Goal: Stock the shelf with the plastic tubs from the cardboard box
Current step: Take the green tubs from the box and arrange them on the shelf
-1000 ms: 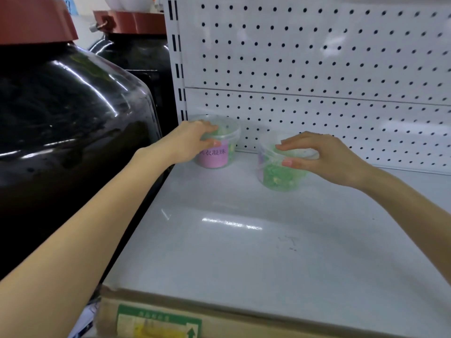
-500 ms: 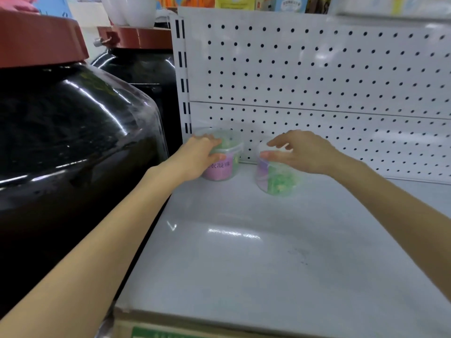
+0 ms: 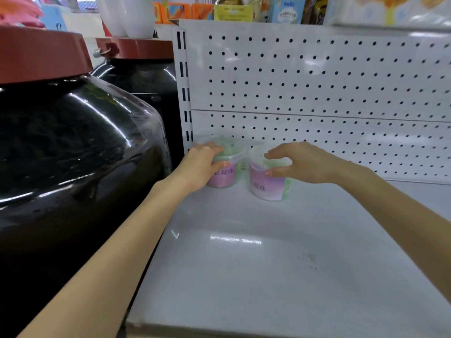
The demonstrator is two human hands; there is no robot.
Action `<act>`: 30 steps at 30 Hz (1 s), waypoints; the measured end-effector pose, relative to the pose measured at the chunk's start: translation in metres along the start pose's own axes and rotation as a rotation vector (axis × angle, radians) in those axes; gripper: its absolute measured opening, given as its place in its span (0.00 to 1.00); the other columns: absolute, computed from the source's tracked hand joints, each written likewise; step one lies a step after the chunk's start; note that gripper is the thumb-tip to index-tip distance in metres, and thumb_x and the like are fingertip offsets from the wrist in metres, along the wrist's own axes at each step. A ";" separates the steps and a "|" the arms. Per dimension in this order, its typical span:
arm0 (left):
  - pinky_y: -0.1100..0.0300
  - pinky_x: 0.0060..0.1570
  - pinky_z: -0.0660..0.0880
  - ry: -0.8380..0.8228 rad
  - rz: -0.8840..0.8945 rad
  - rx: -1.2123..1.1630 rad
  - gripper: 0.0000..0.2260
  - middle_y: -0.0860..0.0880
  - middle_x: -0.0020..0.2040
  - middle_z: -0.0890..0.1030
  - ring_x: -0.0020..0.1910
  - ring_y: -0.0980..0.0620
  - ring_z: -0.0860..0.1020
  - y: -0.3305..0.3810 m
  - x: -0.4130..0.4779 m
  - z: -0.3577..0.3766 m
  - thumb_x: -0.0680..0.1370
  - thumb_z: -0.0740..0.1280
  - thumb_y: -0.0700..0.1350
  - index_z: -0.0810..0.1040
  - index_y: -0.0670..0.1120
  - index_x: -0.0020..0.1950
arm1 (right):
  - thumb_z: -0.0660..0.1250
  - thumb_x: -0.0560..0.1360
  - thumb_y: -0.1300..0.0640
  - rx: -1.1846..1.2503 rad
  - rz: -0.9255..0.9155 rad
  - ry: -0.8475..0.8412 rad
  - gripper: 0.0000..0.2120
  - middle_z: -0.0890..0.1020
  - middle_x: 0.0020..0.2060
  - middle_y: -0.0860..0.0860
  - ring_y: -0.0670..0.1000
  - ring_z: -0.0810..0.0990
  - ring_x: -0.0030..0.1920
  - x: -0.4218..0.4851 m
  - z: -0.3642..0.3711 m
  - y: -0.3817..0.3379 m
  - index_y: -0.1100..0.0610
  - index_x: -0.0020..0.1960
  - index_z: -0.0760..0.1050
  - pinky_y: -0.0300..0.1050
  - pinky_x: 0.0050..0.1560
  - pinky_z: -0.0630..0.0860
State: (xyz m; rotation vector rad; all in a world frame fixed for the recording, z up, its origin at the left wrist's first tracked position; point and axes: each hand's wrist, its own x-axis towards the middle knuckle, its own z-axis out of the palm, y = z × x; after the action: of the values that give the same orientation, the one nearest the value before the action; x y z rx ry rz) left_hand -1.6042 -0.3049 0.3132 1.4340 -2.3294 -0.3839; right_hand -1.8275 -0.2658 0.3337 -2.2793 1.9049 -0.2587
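Two clear plastic tubs with pink labels and green contents stand at the back left of the white shelf, against the pegboard. My left hand grips the left tub by its lid and side. Just to its right, the second tub has my right hand curled over its lid, thumb on the label and fingers above the rim. The two tubs stand close together with a small gap. The cardboard box is out of view.
A white pegboard back wall rises behind the shelf. Two large dark glass jars with red-brown lids crowd the shelf's left side. Packaged goods sit on the level above.
My right hand has turned the right tub so that its pink label now faces me and has shifted it back toward the left tub. My view has tilted up, so the cardboard box edge has left the frame.
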 end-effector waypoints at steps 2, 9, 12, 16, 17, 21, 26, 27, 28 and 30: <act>0.59 0.68 0.58 0.004 0.001 -0.011 0.24 0.43 0.75 0.61 0.68 0.43 0.67 0.000 0.000 0.000 0.78 0.63 0.48 0.65 0.44 0.73 | 0.65 0.76 0.50 0.009 -0.034 -0.053 0.25 0.65 0.72 0.44 0.46 0.59 0.73 -0.001 -0.006 0.001 0.51 0.71 0.66 0.43 0.70 0.57; 0.59 0.68 0.58 0.027 0.012 -0.053 0.24 0.44 0.74 0.62 0.68 0.44 0.68 -0.001 -0.001 0.001 0.78 0.63 0.48 0.65 0.43 0.72 | 0.64 0.76 0.47 0.038 0.060 0.010 0.25 0.62 0.73 0.42 0.50 0.61 0.73 -0.002 -0.005 0.006 0.45 0.72 0.64 0.47 0.69 0.59; 0.57 0.68 0.59 0.041 0.019 -0.056 0.23 0.45 0.73 0.64 0.67 0.43 0.67 -0.002 0.000 0.002 0.78 0.64 0.48 0.66 0.44 0.72 | 0.62 0.77 0.49 -0.054 0.027 0.108 0.21 0.64 0.72 0.40 0.51 0.65 0.71 -0.001 0.009 0.002 0.42 0.70 0.66 0.46 0.64 0.63; 0.56 0.69 0.59 0.045 0.022 -0.074 0.23 0.45 0.73 0.64 0.67 0.43 0.67 -0.003 0.000 0.002 0.78 0.64 0.48 0.67 0.44 0.72 | 0.63 0.76 0.46 -0.033 0.030 0.121 0.21 0.66 0.70 0.37 0.50 0.68 0.68 0.003 0.008 -0.002 0.39 0.68 0.67 0.48 0.63 0.65; 0.56 0.69 0.58 0.046 0.024 -0.072 0.23 0.45 0.73 0.64 0.67 0.43 0.67 -0.003 0.000 0.003 0.78 0.64 0.48 0.66 0.44 0.72 | 0.63 0.76 0.45 -0.038 0.036 0.124 0.21 0.66 0.70 0.37 0.51 0.69 0.68 0.004 0.008 -0.002 0.38 0.68 0.67 0.49 0.63 0.66; 0.56 0.67 0.59 0.074 0.027 -0.057 0.22 0.44 0.72 0.66 0.69 0.43 0.64 -0.002 0.001 0.004 0.78 0.63 0.48 0.67 0.44 0.71 | 0.63 0.75 0.42 -0.052 0.068 0.160 0.21 0.68 0.68 0.36 0.51 0.70 0.66 0.006 0.011 -0.003 0.37 0.67 0.67 0.48 0.60 0.67; 0.53 0.66 0.60 0.096 0.032 -0.026 0.21 0.42 0.69 0.69 0.69 0.42 0.63 -0.005 0.004 0.009 0.79 0.62 0.49 0.69 0.43 0.70 | 0.61 0.76 0.43 -0.073 0.066 0.158 0.20 0.66 0.69 0.35 0.50 0.69 0.67 0.005 0.011 -0.001 0.37 0.68 0.66 0.48 0.61 0.65; 0.52 0.65 0.60 0.099 0.032 -0.020 0.20 0.42 0.69 0.70 0.69 0.42 0.63 -0.005 0.004 0.010 0.79 0.62 0.49 0.69 0.42 0.69 | 0.61 0.77 0.44 -0.067 0.057 0.145 0.20 0.65 0.70 0.35 0.50 0.68 0.68 0.005 0.011 0.001 0.38 0.68 0.66 0.48 0.62 0.64; 0.52 0.65 0.61 0.101 0.031 -0.010 0.20 0.41 0.68 0.70 0.68 0.42 0.64 -0.005 0.005 0.011 0.79 0.62 0.49 0.70 0.42 0.69 | 0.61 0.77 0.45 -0.053 0.047 0.130 0.20 0.64 0.70 0.35 0.49 0.67 0.69 0.004 0.012 0.003 0.39 0.69 0.65 0.49 0.64 0.63; 0.50 0.64 0.63 0.116 0.032 0.033 0.20 0.41 0.67 0.70 0.67 0.41 0.66 -0.006 0.006 0.014 0.79 0.61 0.49 0.70 0.41 0.68 | 0.60 0.78 0.48 -0.008 0.028 0.114 0.20 0.63 0.71 0.36 0.49 0.64 0.71 0.003 0.014 0.006 0.41 0.70 0.66 0.49 0.66 0.61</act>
State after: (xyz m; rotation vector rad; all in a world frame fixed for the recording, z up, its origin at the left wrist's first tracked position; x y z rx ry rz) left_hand -1.6086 -0.3120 0.2992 1.3939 -2.2725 -0.2478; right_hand -1.8295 -0.2699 0.3187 -2.2864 1.9939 -0.3854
